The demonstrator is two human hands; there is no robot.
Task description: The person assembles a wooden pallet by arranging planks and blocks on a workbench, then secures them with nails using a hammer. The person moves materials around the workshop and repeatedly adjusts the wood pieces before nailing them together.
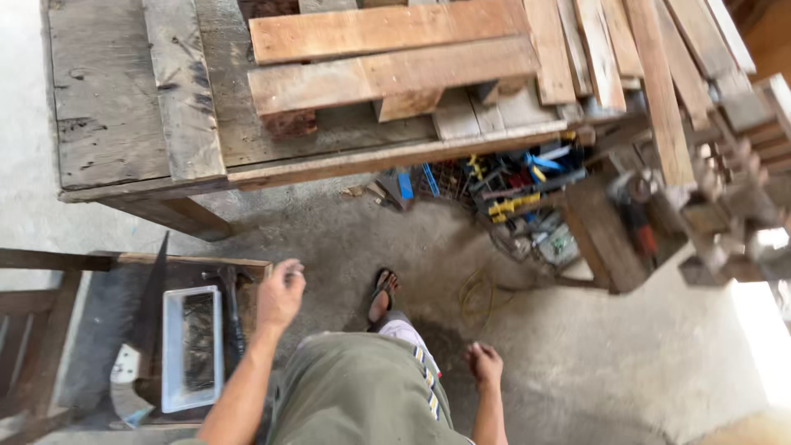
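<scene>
Weathered grey and brown timber fills the upper field: a rough workbench point(107, 99) carries loose planks point(387, 62) laid across one another, and more boards point(659, 91) lean at the right. Under the bench edge lies a jumble of blue and yellow tools point(511, 189), with a coil of yellowish cord point(478, 292) on the concrete floor point(593, 354). The person stands in olive shorts, one sandalled foot point(382, 295) forward. The left hand point(281, 292) hangs loosely curled and empty, fingers half bent, just above the corner of a low wooden stand point(247, 268); on that stand rest a handsaw point(147, 330) with its dark blade pointing away, a shallow white tray point(169, 354) of small dark items, and a dark-handled tool point(231, 317) that may be a hammer, the nearest thing to this hand. The right hand point(484, 365) hangs free at the side, also empty and lightly closed, well apart from everything. Judged hazards: a careless reach toward the stand could brush the saw teeth or tip the tray off its edge; the cord lies near the forward foot and could catch an open sandal; the stacked planks overhang the bench and might slide if bumped.
</scene>
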